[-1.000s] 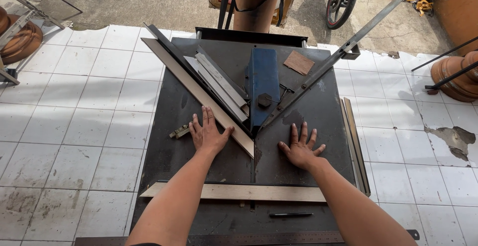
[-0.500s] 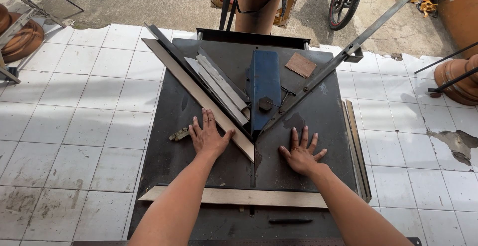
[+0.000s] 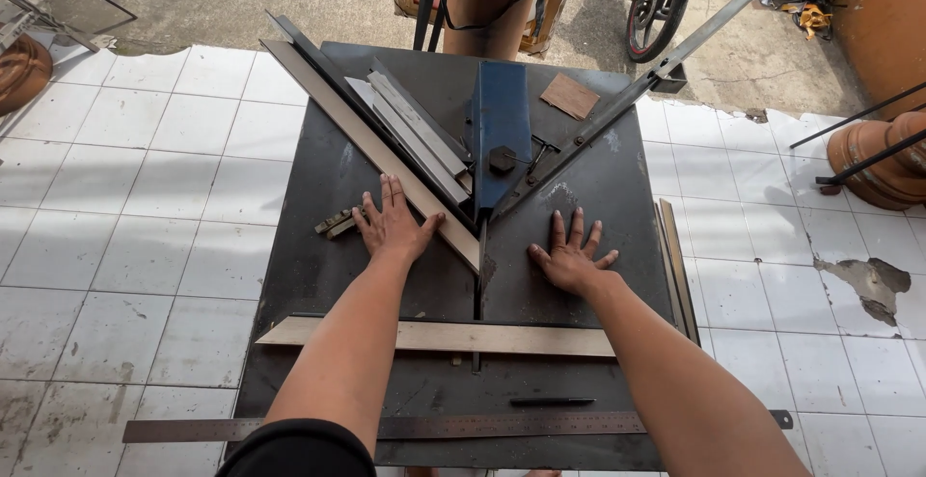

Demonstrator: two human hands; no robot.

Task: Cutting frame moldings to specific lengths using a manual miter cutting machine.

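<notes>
On the dark metal desk (image 3: 318,197), my left hand (image 3: 394,228) lay flat, fingers spread, pinning the long wooden strip (image 3: 376,149) against the angled fence. My right hand (image 3: 571,260), fingers splayed and holding nothing, pressed the bare desk beside the saw slot (image 3: 478,284), apparently bracing me.

Bare dark table (image 3: 318,245) lies open left of the left hand (image 3: 394,228); the diagonal wooden strip (image 3: 371,149), blue saw guard (image 3: 502,130) and angled metal arm (image 3: 617,106) block the far side
</notes>
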